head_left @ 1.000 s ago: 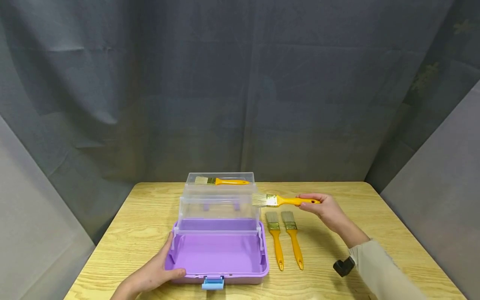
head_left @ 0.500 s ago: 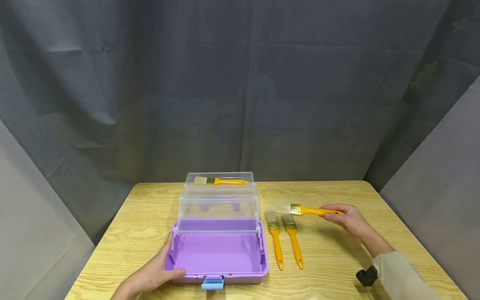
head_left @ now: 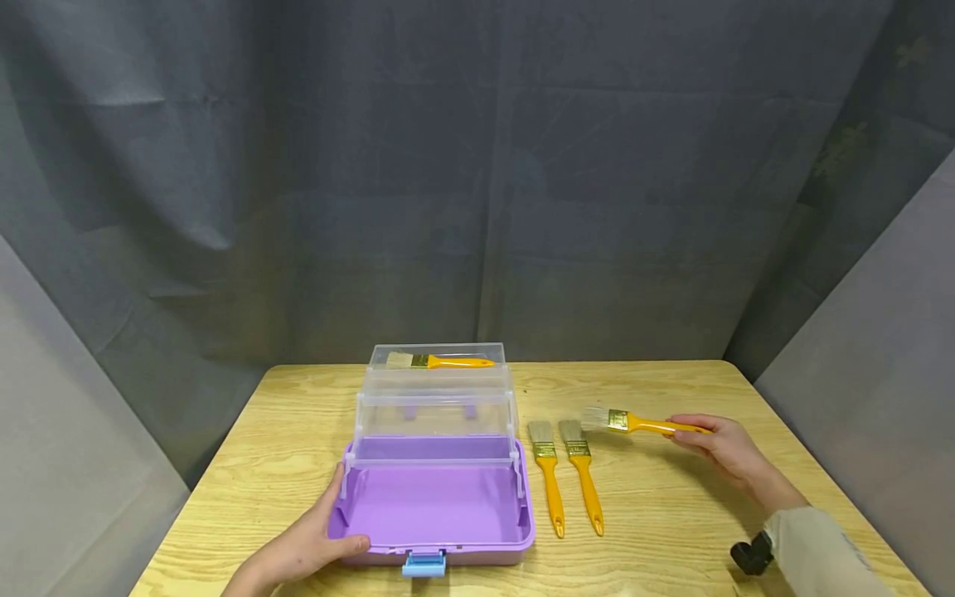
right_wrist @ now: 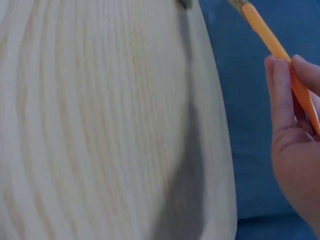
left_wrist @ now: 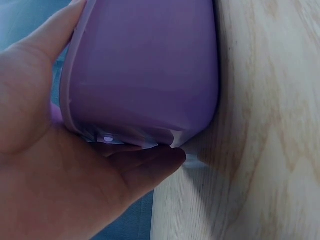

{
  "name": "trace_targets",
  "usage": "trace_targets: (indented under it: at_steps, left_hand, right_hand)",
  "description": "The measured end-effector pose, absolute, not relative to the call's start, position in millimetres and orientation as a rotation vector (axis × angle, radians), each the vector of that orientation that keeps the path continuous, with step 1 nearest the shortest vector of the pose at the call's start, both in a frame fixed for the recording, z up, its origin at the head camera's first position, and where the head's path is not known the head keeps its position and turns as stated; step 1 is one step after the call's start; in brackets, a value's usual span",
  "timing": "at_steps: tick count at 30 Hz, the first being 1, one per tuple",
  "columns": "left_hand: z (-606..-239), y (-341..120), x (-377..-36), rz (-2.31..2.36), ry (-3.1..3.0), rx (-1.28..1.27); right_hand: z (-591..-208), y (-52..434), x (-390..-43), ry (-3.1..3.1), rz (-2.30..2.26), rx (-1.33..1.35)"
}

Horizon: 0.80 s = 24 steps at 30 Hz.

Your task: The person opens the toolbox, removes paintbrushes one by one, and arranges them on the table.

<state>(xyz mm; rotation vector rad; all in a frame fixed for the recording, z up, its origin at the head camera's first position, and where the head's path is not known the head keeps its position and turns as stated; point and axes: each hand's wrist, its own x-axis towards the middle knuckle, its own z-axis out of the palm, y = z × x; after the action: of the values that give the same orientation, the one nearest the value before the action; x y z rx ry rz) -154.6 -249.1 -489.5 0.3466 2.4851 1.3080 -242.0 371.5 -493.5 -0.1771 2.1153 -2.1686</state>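
Observation:
My right hand (head_left: 729, 453) holds a paintbrush (head_left: 651, 424) by the end of its yellow handle. Its pale bristles point left, above the table. In the right wrist view, thumb and fingers pinch the orange-looking handle (right_wrist: 266, 34). Two similar paintbrushes, a left one (head_left: 550, 485) and a right one (head_left: 584, 481), lie side by side with bristles away from me. My left hand (head_left: 304, 537) grips the front left corner of a purple box (head_left: 433, 559), thumb on the front rim and fingers along the side. Another paintbrush (head_left: 458, 362) lies in the box's raised top tray.
Clear plastic trays (head_left: 434, 414) rise stepwise at the back of the open box. A light blue latch (head_left: 424, 565) hangs on its front. The wooden table (head_left: 649, 531) ends before a dark grey curtain (head_left: 477, 207), with pale panels at both sides.
My right hand has moved right and lower with its paintbrush, away from the trays and to the right of the two lying brushes. The left hand and the box stay still.

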Motion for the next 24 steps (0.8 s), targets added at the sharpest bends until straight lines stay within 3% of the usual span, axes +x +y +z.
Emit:
trace_targets:
  at_steps: [14, 24]
  left_hand:
    - [-488.1, -249.2, -154.9, 1.325, 2.476, 0.369]
    - [-487.6, -248.5, -153.6, 1.311, 2.481, 0.36]
  right_hand:
    - [-514.9, 380.6, -239.9, 2.524, -1.849, 0.095]
    - [-507.7, 358.6, -231.3, 2.488, -1.508, 0.08]
